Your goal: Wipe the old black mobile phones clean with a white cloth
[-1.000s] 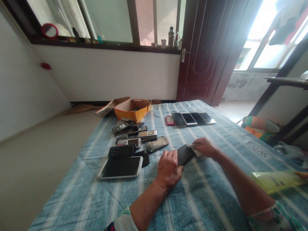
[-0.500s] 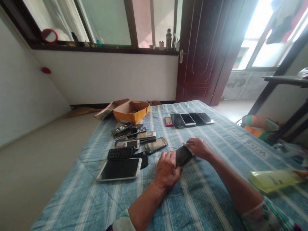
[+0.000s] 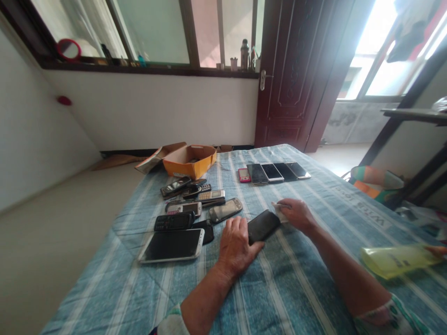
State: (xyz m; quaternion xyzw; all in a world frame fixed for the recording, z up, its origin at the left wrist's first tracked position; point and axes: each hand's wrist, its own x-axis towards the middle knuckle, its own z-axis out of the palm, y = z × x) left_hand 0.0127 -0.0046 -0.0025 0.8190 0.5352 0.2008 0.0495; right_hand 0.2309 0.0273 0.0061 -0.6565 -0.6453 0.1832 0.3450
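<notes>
A black smartphone (image 3: 264,226) lies at a slant on the blue striped bedspread. My left hand (image 3: 236,243) grips its left end, thumb along the near edge and fingers on the far side. Just off the phone's right end, my right hand (image 3: 296,214) pinches a small white cloth or tissue (image 3: 281,213). To the left are several old phones: a large white-framed smartphone (image 3: 173,245), a black keypad phone (image 3: 174,221) and a silver-edged touchscreen phone (image 3: 226,210). Farther off, a short row holds a small red phone (image 3: 244,175) and a white smartphone (image 3: 273,172), with dark ones beside them.
An orange cardboard box (image 3: 190,163) with its lid open stands at the bed's far left edge. On the right lies a translucent yellow bag or pouch (image 3: 398,261). Beyond the bed are a dark red door (image 3: 291,70) and a window ledge with small items.
My right hand has drawn back to the right with the white cloth, off the phone's end. My left hand and the phone have shifted slightly left, showing more of the phone.
</notes>
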